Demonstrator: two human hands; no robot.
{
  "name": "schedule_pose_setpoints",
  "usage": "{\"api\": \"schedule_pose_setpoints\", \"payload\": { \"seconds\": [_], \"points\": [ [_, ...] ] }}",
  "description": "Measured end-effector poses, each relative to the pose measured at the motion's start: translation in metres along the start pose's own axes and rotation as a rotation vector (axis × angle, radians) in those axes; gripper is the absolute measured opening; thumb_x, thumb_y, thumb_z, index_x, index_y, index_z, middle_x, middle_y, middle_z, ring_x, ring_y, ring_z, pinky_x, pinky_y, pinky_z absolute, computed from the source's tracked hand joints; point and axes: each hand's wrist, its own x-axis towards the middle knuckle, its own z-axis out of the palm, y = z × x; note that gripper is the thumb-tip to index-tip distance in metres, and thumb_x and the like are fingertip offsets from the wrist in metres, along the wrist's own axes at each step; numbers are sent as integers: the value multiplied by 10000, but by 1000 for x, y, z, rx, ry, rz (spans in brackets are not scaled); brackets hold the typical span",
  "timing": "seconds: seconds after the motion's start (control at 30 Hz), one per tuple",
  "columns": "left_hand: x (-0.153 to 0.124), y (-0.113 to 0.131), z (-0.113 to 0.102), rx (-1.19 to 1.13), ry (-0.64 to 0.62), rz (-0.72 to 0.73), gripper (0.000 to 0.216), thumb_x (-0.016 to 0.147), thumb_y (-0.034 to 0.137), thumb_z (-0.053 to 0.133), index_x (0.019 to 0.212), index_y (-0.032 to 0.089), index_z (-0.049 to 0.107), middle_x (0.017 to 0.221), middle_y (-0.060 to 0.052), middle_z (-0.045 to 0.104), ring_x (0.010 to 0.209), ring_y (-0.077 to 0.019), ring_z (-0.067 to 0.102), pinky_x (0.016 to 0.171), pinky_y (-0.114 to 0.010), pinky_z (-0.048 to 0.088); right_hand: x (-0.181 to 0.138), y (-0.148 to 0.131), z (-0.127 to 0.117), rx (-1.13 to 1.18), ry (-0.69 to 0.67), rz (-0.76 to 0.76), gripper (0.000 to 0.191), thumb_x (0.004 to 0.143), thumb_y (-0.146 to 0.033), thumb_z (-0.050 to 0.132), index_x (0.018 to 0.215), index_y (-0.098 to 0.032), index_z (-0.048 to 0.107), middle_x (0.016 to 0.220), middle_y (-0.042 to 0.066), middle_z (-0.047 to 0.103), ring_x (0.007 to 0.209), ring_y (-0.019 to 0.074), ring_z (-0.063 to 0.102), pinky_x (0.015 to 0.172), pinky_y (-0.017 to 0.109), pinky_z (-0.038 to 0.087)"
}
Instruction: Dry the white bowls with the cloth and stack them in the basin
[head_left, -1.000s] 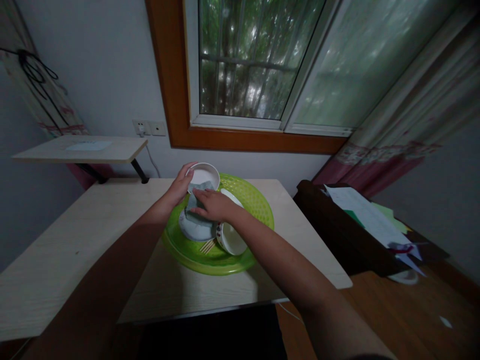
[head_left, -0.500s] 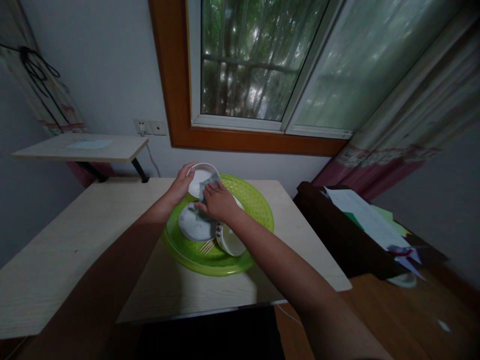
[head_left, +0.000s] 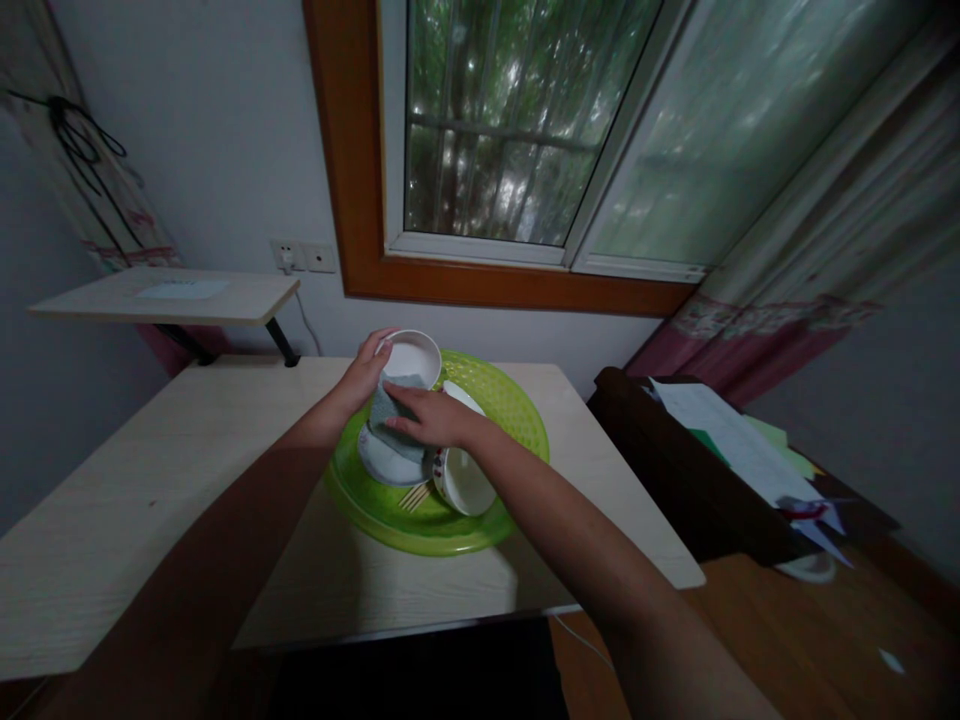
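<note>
My left hand [head_left: 367,366] grips a white bowl [head_left: 414,355] by its left rim, tilted so that its inside faces me. My right hand [head_left: 431,415] has a grey cloth [head_left: 392,412] under its fingers, pressed at the bowl's near edge, and part of the cloth hangs down. Below lies a round green basket tray [head_left: 442,540]. On it are a white plate [head_left: 386,462], a patterned bowl [head_left: 470,485] lying on its side, several chopsticks [head_left: 415,496] and another white bowl [head_left: 461,397], partly hidden behind my right hand.
The tray stands on a pale wooden table [head_left: 300,600]. At the left is a small raised shelf [head_left: 247,290] on black legs. The wall and window frame [head_left: 510,285] rise behind. A dark brown seat [head_left: 652,450] with papers [head_left: 735,435] stands at the right.
My right hand and the cloth have moved left and slightly down across the bowl, and more of the cloth shows. My left hand still holds the bowl in much the same place.
</note>
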Motion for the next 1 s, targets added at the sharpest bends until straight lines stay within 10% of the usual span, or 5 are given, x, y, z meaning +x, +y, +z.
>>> {"api": "schedule_pose_setpoints", "payload": {
  "seconds": [0.4,1.0],
  "points": [
    [0,3,4,-32,45,-85,457,962,505,482,1321,242,584,1381,-104,572,1338,-274,490,1165,-491,402,5,13,12,-411,140,94,659,1067,-551,303,1286,-42,659,1381,209,644,1367,295,549,1234,463,275],
    [1,-6,1,65,0,25,482,988,519,411,1349,232,554,1434,-101,552,1368,-232,474,1222,-441,314,-1,-2,-2,1,-63,61,709,1039,-615,354,1590,-172,310,1536,171,514,1374,303,543,1072,448,463]
  ]
}}
